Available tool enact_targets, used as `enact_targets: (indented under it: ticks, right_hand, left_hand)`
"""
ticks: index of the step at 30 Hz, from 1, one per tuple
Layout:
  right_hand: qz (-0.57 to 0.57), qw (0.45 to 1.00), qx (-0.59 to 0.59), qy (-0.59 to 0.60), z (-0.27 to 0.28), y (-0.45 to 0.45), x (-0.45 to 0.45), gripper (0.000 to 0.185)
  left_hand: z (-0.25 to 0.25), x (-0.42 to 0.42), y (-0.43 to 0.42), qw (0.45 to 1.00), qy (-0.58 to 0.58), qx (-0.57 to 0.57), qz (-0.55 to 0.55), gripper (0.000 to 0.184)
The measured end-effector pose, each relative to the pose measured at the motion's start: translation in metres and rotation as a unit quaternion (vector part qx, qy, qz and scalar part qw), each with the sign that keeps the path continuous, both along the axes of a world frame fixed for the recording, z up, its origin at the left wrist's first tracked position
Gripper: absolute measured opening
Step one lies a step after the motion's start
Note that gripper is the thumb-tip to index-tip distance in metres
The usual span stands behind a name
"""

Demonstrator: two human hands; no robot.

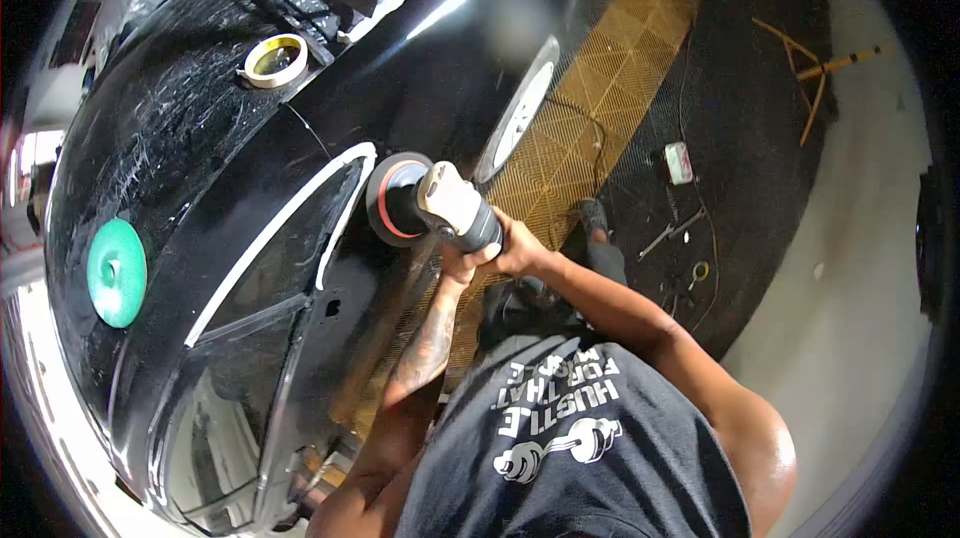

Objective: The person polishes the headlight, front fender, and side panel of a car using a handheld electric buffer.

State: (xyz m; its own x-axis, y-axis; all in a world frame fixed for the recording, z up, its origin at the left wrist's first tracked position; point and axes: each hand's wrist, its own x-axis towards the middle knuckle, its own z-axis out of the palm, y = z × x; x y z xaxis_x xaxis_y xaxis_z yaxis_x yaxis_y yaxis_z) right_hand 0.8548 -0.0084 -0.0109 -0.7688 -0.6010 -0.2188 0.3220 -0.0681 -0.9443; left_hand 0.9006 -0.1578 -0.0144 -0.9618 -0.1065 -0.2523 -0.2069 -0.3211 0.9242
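Note:
Both my hands hold a white and black power polisher [450, 200]. My left hand [463, 264] is closed under its body, and my right hand [517, 246] wraps round its rear end. The round dark pad [388, 200] with a red ring is tilted on edge at the black car panel [385, 128]; whether it touches the paint cannot be made out. White tape [270, 233] outlines the side window [275, 283] beside it.
A green round pad [117, 273] and a tape roll [275, 61] lie on the car. A wheel [520, 110] is ahead. Yellow grating [590, 98], a cable, a small box [678, 164], tools and an orange stand [815, 70] are on the floor to the right.

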Motion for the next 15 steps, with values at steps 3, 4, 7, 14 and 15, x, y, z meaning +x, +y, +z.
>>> enact_targets:
  ticks: [3, 4, 7, 14, 15]
  right_hand:
    - [0.022, 0.998, 0.038, 0.034, 0.001, 0.021, -0.029, 0.101]
    - [0.016, 0.999, 0.040, 0.021, -0.010, 0.029, -0.042, 0.099]
    - [0.005, 0.998, 0.041, 0.048, -0.025, 0.055, -0.090, 0.098]
    - [-0.020, 0.989, 0.057, 0.136, -0.066, 0.106, -0.189, 0.117]
    - [0.018, 0.997, 0.036, 0.064, -0.042, 0.110, -0.192, 0.123]
  left_hand:
    - [0.003, -0.026, 0.022, 1.000, -0.003, 0.008, 0.027, 0.080]
    - [0.000, -0.038, 0.031, 0.999, -0.027, 0.022, 0.022, 0.078]
    - [0.001, -0.091, 0.062, 0.999, -0.028, 0.015, 0.023, 0.075]
    - [0.004, -0.192, 0.130, 0.987, 0.024, -0.076, 0.138, 0.051]
    - [-0.012, -0.193, 0.126, 0.991, 0.009, -0.073, 0.114, 0.064]
